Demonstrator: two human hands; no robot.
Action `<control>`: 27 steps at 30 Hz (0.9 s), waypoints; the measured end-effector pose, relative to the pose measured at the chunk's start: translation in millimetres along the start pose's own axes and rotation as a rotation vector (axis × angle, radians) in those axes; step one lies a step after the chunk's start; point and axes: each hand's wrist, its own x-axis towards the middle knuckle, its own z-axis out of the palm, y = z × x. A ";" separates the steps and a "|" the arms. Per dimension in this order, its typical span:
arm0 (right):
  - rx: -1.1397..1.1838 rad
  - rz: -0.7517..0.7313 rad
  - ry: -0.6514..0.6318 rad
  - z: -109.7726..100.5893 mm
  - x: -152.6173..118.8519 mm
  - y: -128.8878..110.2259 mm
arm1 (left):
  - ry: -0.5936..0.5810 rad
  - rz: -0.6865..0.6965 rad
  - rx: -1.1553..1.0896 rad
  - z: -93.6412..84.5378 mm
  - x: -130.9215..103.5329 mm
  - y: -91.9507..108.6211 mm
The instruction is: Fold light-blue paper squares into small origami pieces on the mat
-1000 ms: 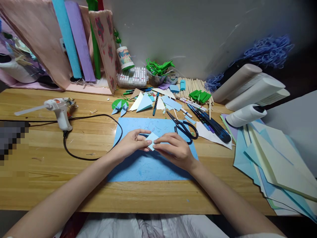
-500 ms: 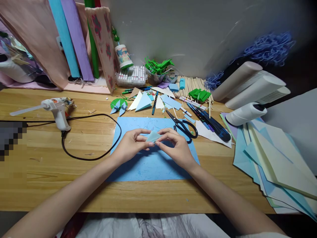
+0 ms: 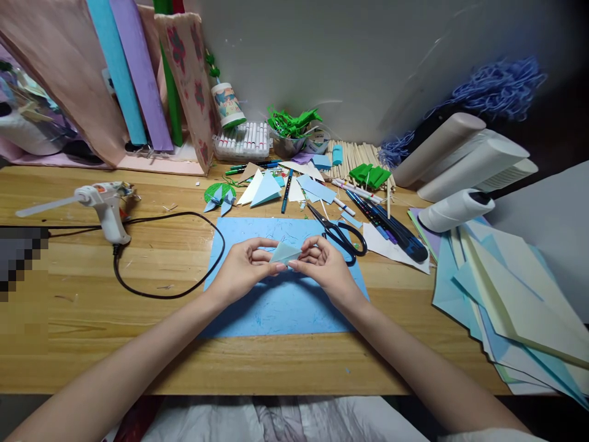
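Note:
A small folded piece of pale blue paper (image 3: 284, 252) is held up between both hands, above the blue sheet (image 3: 280, 307) on the table. My left hand (image 3: 248, 267) pinches its left side, thumb in front and fingers behind. On the right, my right hand (image 3: 324, 267) grips the paper's lower right edge with the thumb, its fingers curled behind. Black scissors (image 3: 343, 236) lie just beyond my right hand, at the sheet's upper right corner.
At the left stands a white glue gun (image 3: 108, 212), its black cable (image 3: 184, 297) looping toward the sheet. Paper triangles (image 3: 267, 190), pens and wooden sticks (image 3: 356, 159) lie at the back. Stacked coloured paper (image 3: 519, 294) is at the right, near a blue cutter (image 3: 405, 236).
The fingers of my right hand have shifted and spread slightly at the paper's right side, showing more of it. My left hand has kept its hold.

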 end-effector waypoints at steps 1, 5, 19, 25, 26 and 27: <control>0.012 0.017 -0.004 -0.3 0.3 -0.1 | 0.004 -0.003 -0.004 0.1 0.4 -0.6; 0.069 0.060 -0.034 -0.4 -0.1 -1.8 | 0.023 -0.014 -0.013 0.2 1.7 -2.9; -0.017 0.007 -0.040 1.5 -0.5 -0.5 | 0.042 0.239 0.184 5.4 0.2 -9.6; 0.020 0.071 -0.049 2.3 0.3 -0.6 | 0.052 0.350 0.326 6.3 -3.7 -9.7; 0.024 0.079 -0.051 2.3 0.4 -0.8 | 0.051 0.364 0.343 6.4 -4.4 -9.0; 0.027 0.085 -0.052 2.3 0.5 -1.0 | 0.047 0.376 0.358 6.5 -5.1 -8.2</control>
